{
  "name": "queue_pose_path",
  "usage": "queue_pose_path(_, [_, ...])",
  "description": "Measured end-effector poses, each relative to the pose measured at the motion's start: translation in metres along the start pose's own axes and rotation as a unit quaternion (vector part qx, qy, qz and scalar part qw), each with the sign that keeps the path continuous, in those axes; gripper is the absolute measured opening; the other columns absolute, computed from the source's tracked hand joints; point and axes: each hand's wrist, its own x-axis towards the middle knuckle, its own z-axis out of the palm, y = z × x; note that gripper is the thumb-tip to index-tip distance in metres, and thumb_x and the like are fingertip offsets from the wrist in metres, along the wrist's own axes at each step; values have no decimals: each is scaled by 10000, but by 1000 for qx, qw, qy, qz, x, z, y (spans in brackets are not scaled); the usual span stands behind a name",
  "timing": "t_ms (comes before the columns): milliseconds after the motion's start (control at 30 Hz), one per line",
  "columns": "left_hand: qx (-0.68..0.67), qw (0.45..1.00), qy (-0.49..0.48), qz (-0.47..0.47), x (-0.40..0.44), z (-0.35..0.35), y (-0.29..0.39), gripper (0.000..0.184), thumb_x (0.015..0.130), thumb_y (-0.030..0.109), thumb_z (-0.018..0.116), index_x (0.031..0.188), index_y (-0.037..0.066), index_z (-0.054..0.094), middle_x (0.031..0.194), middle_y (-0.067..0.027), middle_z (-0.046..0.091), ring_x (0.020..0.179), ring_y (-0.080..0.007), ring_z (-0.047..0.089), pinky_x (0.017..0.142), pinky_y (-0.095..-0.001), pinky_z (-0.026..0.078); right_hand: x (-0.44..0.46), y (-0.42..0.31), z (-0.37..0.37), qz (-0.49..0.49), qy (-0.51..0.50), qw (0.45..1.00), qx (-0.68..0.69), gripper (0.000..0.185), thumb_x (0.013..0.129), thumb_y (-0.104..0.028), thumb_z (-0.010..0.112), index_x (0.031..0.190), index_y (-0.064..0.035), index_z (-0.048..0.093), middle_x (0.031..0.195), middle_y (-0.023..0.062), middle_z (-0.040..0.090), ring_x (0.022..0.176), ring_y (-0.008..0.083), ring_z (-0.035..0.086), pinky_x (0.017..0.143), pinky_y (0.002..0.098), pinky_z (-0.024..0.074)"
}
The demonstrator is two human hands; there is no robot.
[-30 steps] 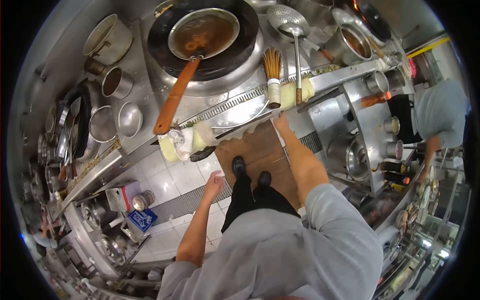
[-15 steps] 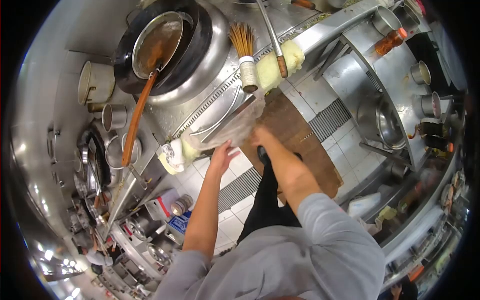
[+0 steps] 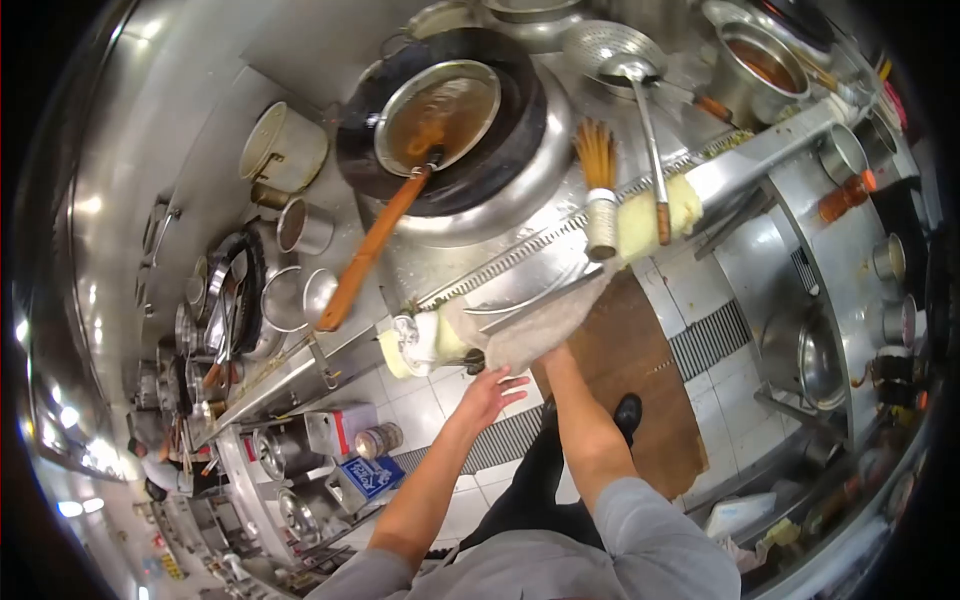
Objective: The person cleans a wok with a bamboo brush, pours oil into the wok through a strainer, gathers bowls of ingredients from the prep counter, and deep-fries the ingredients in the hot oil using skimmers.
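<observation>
My left hand (image 3: 490,396) is open with its fingers spread, just below a pale cloth (image 3: 545,325) that hangs over the stove's front edge. My right hand (image 3: 552,356) reaches up to the cloth's lower edge, its fingers hidden there. Above the cloth, a metal strip and a curved metal rod (image 3: 535,300) lie along the edge. A bundled bamboo brush (image 3: 600,215) stands beside a folded yellow towel (image 3: 645,225). Another towel with a white rag (image 3: 415,340) sits at the left. Behind them a wooden-handled ladle (image 3: 372,250), its bowl full of brown liquid, rests in a black wok (image 3: 520,120).
A perforated skimmer (image 3: 615,55) and a pot of brown liquid (image 3: 762,70) are at the back right. Pots and strainers line the left. Metal shelves (image 3: 790,250) stand at the right. A brown mat (image 3: 640,390) covers tiles around my feet.
The view has shifted and turned. My right hand has moved left along the stove edge to the cloth, and my left hand has come up close to it. My feet have stepped apart.
</observation>
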Motion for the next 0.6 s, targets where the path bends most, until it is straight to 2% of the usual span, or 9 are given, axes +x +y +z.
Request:
queue_pose_path(67, [22,1000,-2,-21,7,-10,0,352,918,186,604,1211,47,468,1232,-124,538,1105,-329,571,877,-464,515,0,-3,4,-5,-8,1000,-8,452,947,-476,483,1238,-137,549,1190,83,620,1095,247,582,929,448,496])
queue_pose_path(200, [36,998,-18,-42,18,-21,8,275,917,178,613,1143,84,487,1124,-82,550,1056,-282,598,832,-426,535,-7,-20,20,3,-19,999,-28,451,946,-471,487,1239,-135,550,1191,82,620,1094,249,582,931,449,494])
queue_pose_path(333, [37,997,-42,-47,16,-27,16,280,915,178,620,1137,85,479,1123,-78,542,1043,-269,603,831,-417,538,-11,-22,31,-1,-19,999,-46,450,945,-466,491,1240,-132,550,1191,81,620,1094,251,582,933,450,493])
queue_pose_path(600, [41,997,-24,-67,28,-41,10,275,911,168,628,1105,85,453,1111,-75,528,1029,-260,608,834,-409,537,14,24,-3,-89,4,995,-50,448,943,-457,500,1242,-127,551,1192,80,620,1092,256,582,937,453,490])
